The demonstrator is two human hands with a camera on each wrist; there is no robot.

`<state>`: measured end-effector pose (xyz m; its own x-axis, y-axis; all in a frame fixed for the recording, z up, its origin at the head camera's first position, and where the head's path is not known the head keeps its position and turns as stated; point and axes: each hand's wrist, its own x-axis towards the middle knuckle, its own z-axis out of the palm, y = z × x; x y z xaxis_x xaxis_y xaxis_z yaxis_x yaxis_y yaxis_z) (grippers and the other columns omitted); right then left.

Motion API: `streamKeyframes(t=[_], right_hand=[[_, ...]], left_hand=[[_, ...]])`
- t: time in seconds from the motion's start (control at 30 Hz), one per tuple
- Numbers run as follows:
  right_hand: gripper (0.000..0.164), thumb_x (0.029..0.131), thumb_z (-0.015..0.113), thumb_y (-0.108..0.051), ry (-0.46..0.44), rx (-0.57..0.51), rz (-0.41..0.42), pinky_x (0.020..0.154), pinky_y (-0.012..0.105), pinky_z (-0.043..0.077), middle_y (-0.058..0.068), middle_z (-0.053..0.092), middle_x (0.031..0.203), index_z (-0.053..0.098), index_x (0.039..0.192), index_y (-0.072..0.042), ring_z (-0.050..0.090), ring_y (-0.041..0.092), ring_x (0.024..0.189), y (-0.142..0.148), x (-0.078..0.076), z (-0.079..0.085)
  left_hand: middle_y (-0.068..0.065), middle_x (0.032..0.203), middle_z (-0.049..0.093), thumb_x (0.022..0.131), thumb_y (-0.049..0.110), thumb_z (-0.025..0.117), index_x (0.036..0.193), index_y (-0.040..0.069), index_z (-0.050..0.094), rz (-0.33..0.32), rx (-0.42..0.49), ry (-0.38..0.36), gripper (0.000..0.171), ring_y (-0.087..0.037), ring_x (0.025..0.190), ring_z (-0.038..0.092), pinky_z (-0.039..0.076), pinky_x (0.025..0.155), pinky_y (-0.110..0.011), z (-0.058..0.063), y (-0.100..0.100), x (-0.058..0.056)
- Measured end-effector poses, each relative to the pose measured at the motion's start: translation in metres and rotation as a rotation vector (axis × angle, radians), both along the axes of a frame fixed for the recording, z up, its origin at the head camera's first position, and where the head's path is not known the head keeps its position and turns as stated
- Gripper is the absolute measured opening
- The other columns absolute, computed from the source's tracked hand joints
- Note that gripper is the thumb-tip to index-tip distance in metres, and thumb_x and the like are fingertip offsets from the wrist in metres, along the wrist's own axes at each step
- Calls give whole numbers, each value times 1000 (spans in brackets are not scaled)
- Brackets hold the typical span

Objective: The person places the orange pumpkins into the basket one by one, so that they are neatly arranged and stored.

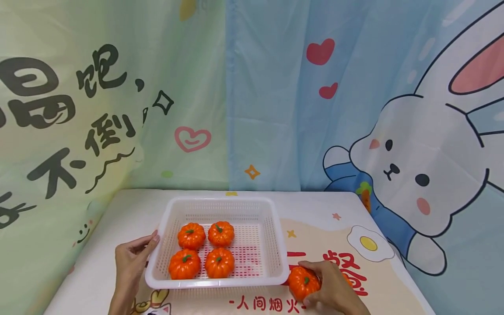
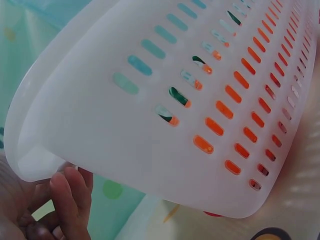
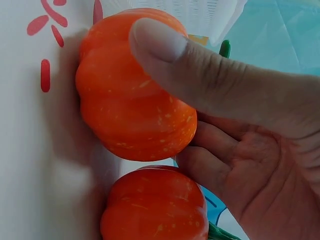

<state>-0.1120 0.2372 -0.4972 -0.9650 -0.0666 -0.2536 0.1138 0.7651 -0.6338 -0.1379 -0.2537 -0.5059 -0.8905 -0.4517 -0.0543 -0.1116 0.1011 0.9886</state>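
A white plastic basket with slotted sides stands on the table, and several small orange toy pumpkins with green stems sit in its left part. My left hand holds the basket's left rim; in the left wrist view its fingers curl under that rim. Just outside the basket's front right corner, my right hand grips another pumpkin between thumb and fingers. Beside it in the right wrist view lies a second loose pumpkin, mostly hidden behind the hand in the head view.
The table carries a printed cloth with red characters and a fried egg picture. Behind it hangs a curtain with hearts, writing and a large rabbit.
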Motion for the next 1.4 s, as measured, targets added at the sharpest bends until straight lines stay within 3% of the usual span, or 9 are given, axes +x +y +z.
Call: streamKeyframes(t=[0.57, 0.8, 1.07, 1.4], right_hand=[[87, 57, 109, -27, 28, 22, -20, 104, 59, 63, 2, 76, 132, 78, 138, -18, 65, 22, 117, -3, -2, 4], [82, 64, 106, -30, 46, 43, 23, 108, 58, 62, 2, 76, 133, 76, 140, -16, 63, 25, 125, -1, -4, 13], [81, 64, 106, -29, 78, 66, 7, 104, 52, 64, 0, 76, 129, 77, 139, -17, 62, 21, 119, 0, -3, 25], [77, 69, 104, -24, 58, 66, 26, 108, 58, 61, -1, 76, 131, 76, 141, -18, 63, 25, 129, 1, -4, 38]], left_hand=[[36, 78, 73, 100, 19, 82, 131, -6, 74, 0, 3, 20, 41, -3, 68, 71, 66, 60, -26, 0, 1, 1], [35, 81, 74, 101, 21, 81, 131, -4, 74, 1, -5, 13, 41, -4, 69, 71, 66, 61, -26, -1, 0, 0], [34, 79, 74, 100, 22, 83, 131, -5, 74, 8, -7, 1, 42, -3, 69, 71, 66, 61, -27, -2, 0, 1], [36, 82, 73, 100, 23, 83, 131, -5, 75, 6, -12, -12, 43, -3, 70, 71, 66, 61, -26, -3, 0, 0]])
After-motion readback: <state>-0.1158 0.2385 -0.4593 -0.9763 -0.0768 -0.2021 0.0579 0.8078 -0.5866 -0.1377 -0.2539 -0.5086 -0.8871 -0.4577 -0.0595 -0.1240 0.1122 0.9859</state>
